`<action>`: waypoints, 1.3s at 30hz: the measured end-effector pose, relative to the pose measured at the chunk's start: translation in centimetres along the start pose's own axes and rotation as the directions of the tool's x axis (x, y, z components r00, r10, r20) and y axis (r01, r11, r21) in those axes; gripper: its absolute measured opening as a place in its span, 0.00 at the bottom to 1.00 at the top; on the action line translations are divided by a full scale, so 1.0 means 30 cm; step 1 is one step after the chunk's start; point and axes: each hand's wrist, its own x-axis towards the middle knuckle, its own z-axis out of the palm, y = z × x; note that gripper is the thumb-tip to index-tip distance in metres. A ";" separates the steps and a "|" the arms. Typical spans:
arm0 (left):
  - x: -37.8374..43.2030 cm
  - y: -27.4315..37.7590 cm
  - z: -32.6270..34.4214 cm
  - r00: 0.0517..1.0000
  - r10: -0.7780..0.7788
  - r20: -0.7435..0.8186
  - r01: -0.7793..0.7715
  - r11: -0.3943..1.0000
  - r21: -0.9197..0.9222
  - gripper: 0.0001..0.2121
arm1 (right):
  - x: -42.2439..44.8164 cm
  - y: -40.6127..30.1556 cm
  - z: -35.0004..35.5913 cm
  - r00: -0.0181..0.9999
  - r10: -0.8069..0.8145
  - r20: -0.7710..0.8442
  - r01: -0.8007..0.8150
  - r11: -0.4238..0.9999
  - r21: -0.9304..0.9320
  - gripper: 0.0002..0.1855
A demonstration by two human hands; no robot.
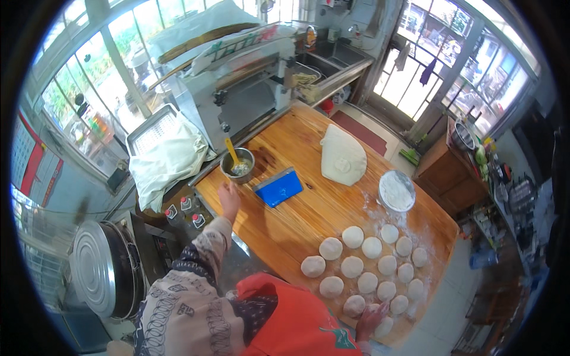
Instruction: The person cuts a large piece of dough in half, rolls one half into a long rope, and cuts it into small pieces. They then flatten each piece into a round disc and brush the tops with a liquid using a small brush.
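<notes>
My left hand is at the left side of the wooden table, fingers curled, just below a metal pot. A yellow-handled utensil leans in the pot, in a pale mixture. Whether the hand touches the pot is unclear. My right hand lies among floured dough rounds at the table's near edge. Its fingers rest over one dough round, partly covering it; their grip is hidden. Several more dough rounds lie in loose rows beyond it. A blue dough scraper lies between the pot and the rounds.
A large slab of dough and a bowl of flour occupy the table's far right. A dough-rolling machine borders the far left edge. Red-capped bottles and a large lidded pot stand left of the table.
</notes>
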 end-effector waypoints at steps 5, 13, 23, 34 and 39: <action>0.287 0.014 0.030 0.919 -0.347 0.188 0.390 0.869 -0.303 0.16 | -0.086 -0.033 0.046 0.978 0.210 -0.009 -0.206 0.966 0.157 0.36; 0.108 0.238 -0.032 0.918 -0.169 0.358 0.388 0.565 -0.729 0.32 | 0.027 -0.196 -0.072 0.988 0.139 0.060 -0.151 0.934 0.323 0.25; -0.631 0.525 -0.094 0.496 0.000 0.869 0.626 0.694 -0.357 0.34 | 0.391 -0.696 -0.146 0.868 -0.371 0.329 -0.078 0.552 0.830 0.27; -1.207 0.668 0.085 -0.100 -0.024 0.995 0.569 0.819 0.077 0.34 | 0.491 -0.589 -0.423 0.723 -0.575 0.383 0.293 0.757 0.584 0.17; -1.285 0.674 0.142 -0.061 -0.064 0.996 0.577 0.812 0.088 0.33 | 0.384 -0.500 -0.494 0.766 -0.364 0.530 0.063 0.863 0.502 0.12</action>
